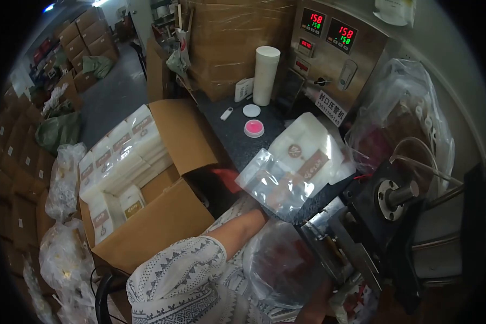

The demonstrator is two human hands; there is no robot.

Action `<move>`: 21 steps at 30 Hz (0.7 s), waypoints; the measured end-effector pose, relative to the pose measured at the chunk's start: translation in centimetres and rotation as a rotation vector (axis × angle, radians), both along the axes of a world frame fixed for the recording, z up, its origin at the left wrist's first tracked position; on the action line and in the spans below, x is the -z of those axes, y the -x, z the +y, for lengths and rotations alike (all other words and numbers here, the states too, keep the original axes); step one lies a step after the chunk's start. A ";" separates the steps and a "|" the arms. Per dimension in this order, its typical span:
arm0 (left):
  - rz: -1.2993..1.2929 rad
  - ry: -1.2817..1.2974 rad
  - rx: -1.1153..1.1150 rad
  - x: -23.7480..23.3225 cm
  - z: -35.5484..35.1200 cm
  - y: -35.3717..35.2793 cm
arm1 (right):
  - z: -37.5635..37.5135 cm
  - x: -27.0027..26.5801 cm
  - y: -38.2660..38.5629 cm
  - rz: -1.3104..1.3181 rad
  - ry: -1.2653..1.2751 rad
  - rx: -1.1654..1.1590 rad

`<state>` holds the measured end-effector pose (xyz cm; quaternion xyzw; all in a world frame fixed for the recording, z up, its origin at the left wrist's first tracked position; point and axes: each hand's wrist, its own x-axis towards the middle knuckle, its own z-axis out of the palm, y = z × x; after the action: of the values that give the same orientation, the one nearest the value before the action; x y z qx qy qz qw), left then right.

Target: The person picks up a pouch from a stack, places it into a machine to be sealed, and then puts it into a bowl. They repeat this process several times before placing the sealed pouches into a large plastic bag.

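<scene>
My left forearm reaches up from the patterned sleeve to the dark worktop. My left hand [282, 191] shows through a clear plastic bag [264, 171] with glare on it, the fingers blurred by the film and apparently closed on it. Just beyond the bag lies a stack of white packs [302, 139] with brown labels, partly overlapped by it. Low in the view, my right hand [317, 299] is dim beside a large clear bag [278, 259] on my lap, its fingers hidden near the machine's front edge.
An open carton [151, 227] of labelled white packs stands at left. On the worktop are a white cylinder [265, 75] and a pink-filled tub [254, 128]. A steel machine panel [335, 65] with red and green digits rises behind; a metal shaft [402, 193] juts out at right.
</scene>
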<state>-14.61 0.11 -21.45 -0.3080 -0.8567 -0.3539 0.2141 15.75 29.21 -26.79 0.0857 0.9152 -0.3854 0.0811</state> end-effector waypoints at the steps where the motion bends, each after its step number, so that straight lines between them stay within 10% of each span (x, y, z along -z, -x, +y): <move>1: -0.028 0.000 0.016 0.1 0.5 0.5 | -3.5 -2.2 2.9 -0.061 -0.069 -0.002; 5: -0.136 0.000 0.086 1.7 0.0 -0.9 | -13.6 -6.7 5.9 -0.311 -0.344 -0.006; 7: -0.195 0.017 0.119 2.3 0.2 -1.5 | -16.8 -1.0 3.2 -0.064 -0.565 -0.451; 13: -0.338 0.062 0.247 3.2 -1.9 -1.4 | -8.6 20.1 -4.6 -0.206 -0.059 -0.211; 16: -0.451 0.111 0.237 3.6 -3.8 -6.6 | -13.1 4.2 -2.8 0.214 0.245 -0.034; 21: 0.054 -0.018 0.480 -9.2 -7.2 -13.6 | -17.9 -18.0 -4.9 -0.188 0.548 0.238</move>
<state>-1.00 -7.13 -12.24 -0.5102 -0.7497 -0.3941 0.1495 20.63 11.30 -8.76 0.2028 0.7493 -0.6148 0.1399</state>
